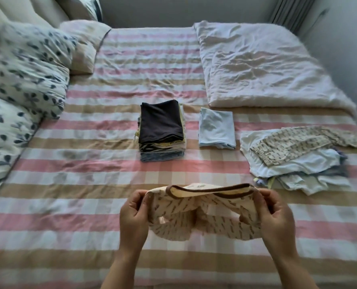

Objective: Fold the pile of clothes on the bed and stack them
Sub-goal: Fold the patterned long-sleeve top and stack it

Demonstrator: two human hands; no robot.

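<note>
A small cream garment (204, 213) with a dark leaf print and brown neck trim hangs above the bed, stretched between both hands. My left hand (132, 217) pinches its left shoulder and my right hand (274, 215) pinches its right shoulder. On the striped bed (90, 163) stands a stack of folded clothes (162, 130) with a dark brown piece on top. A folded light-blue piece (216, 128) lies just right of the stack. An unfolded pile (298, 157) with printed cream trousers on top lies at the right.
Leaf-print pillows (21, 80) line the left edge, with a beige pillow (84, 44) behind them. A crumpled white duvet (267, 67) covers the far right of the bed. A grey wall runs along the far side and the right.
</note>
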